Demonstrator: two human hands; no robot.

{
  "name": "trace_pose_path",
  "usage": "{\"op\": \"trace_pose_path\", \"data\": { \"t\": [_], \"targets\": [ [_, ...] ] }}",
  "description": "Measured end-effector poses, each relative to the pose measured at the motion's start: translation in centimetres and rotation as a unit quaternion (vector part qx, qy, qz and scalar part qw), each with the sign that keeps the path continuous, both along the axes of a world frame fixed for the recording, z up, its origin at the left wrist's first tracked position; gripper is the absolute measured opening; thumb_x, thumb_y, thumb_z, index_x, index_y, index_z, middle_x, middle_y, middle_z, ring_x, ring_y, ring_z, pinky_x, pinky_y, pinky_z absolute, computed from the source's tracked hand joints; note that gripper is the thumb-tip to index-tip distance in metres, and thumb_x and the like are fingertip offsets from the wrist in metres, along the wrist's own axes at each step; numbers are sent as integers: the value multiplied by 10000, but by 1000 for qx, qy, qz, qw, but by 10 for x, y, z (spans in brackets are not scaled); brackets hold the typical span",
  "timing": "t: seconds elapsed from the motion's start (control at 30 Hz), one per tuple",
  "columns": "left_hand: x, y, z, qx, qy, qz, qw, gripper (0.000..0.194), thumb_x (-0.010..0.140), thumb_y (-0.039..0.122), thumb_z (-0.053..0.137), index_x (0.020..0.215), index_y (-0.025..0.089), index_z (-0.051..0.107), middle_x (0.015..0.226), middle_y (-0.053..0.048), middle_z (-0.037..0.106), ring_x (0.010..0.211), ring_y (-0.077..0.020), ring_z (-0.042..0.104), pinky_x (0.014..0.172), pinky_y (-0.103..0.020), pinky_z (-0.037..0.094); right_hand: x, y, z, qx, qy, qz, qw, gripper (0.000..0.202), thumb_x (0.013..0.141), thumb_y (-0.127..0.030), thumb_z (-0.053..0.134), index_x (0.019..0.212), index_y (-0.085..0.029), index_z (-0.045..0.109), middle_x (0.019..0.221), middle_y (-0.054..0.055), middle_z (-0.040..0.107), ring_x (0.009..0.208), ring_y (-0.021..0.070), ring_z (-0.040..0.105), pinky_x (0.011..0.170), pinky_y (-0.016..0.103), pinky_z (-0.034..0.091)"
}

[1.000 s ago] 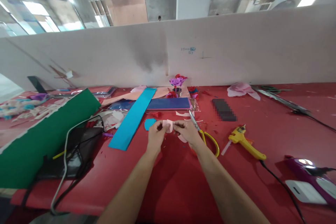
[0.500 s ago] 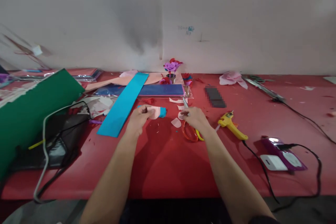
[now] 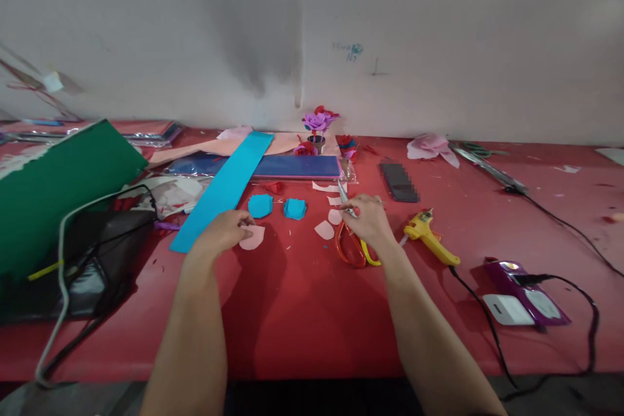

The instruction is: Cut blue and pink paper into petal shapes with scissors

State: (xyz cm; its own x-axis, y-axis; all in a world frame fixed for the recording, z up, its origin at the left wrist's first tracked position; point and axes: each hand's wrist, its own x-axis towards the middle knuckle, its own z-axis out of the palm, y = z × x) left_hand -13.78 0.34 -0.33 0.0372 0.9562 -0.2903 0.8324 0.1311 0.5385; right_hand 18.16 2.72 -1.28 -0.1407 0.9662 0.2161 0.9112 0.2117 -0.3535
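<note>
A bare stretch of the red table lies open between the forearms, up to its near edge. The left hand pinches a pink petal flat on the table; the right hand closes on the scissors. Beyond lie two blue cutouts, a yellow glue gun and the white partition.

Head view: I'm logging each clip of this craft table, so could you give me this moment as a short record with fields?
Surface: red table
Left hand: on a pink paper petal
Right hand: on orange-handled scissors
Between hands: two blue paper pieces, loose pink petal
Right side: yellow glue gun
Back: long blue paper strip, purple paper flower
</note>
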Motion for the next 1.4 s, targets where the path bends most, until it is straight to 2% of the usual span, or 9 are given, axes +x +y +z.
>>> {"op": "trace_pose_path", "data": {
  "t": [0.2, 0.33, 0.53, 0.7, 0.97, 1.1, 1.2, 1.3, 1.4],
  "targets": [
    [-1, -1, 1, -13, 40, 20, 999, 135, 615, 185, 577, 729, 212, 645, 850, -50, 693, 787, -214, 620, 611, -264, 394, -18, -15, -1, -28, -49, 34, 998, 215, 739, -325, 661, 903, -209, 736, 1000, 81, 680, 951, 283, 525, 847, 386, 360],
    [-5, 1, -2, -23, 51, 33, 998, 144, 585, 169, 604, 713, 219, 650, 827, -41, 700, 779, -212, 624, 593, -254, 393, -24, -16, -1, -72, -67, 58, 993, 215, 769, -274, 659, 969, -210, 709, 1082, 88, 645, 1019, 306, 504, 851, 411, 336],
    [-3, -2, 0, -7, 55, 46, 997, 133, 560, 128, 606, 650, 221, 639, 781, -30, 703, 759, -204, 626, 600, -251, 396, -32, -16, -6, -97, -55, 73, 991, 91, 782, -143, 628, 801, -207, 689, 1005, 64, 668, 1016, 291, 512, 809, 391, 329],
    [-2, -3, 0, -6, 58, 52, 997, 165, 554, 103, 609, 666, 219, 648, 824, -41, 706, 795, -214, 632, 627, -264, 411, -37, -16, -11, -95, -54, 83, 991, 326, 760, -116, 626, 1077, -189, 635, 1033, 97, 688, 1036, 329, 517, 813, 421, 325],
    [-5, -4, -2, 29, 29, 65, 997, 163, 586, 119, 654, 711, 224, 656, 807, -27, 702, 776, -196, 630, 628, -252, 419, -42, -20, -15, -77, -20, 89, 993, 186, 718, -80, 607, 852, -193, 670, 835, 79, 691, 915, 303, 555, 791, 412, 337],
    [10, -2, 6, 144, 19, 80, 986, 139, 728, 149, 577, 793, 210, 682, 886, -54, 718, 837, -204, 646, 735, -288, 455, -43, -20, -9, -51, 41, 61, 996, 94, 785, -131, 575, 746, -185, 641, 816, 71, 679, 830, 244, 575, 758, 351, 379],
    [33, 4, 3, 218, -3, 60, 974, 177, 783, 153, 545, 827, 211, 706, 915, -53, 725, 871, -206, 650, 799, -306, 467, -43, -18, -8, -39, 111, 34, 992, 146, 866, -225, 511, 796, -197, 637, 796, 42, 674, 754, 196, 595, 676, 294, 414],
    [62, 14, -8, 231, -31, 25, 972, 210, 809, 148, 551, 922, 217, 714, 975, -50, 721, 939, -196, 637, 848, -295, 464, -42, -14, -16, -67, 292, 12, 954, 157, 844, -295, 534, 772, -210, 645, 665, 12, 641, 624, 180, 591, 602, 288, 432],
    [86, 26, -20, 209, 8, 31, 977, 299, 813, 176, 588, 1099, 188, 676, 1078, -101, 679, 973, -207, 623, 873, -297, 450, -44, -9, -29, -96, 418, 6, 904, 127, 790, -299, 562, 750, -210, 644, 601, 7, 621, 571, 187, 600, 581, 309, 475]
  ]
}}
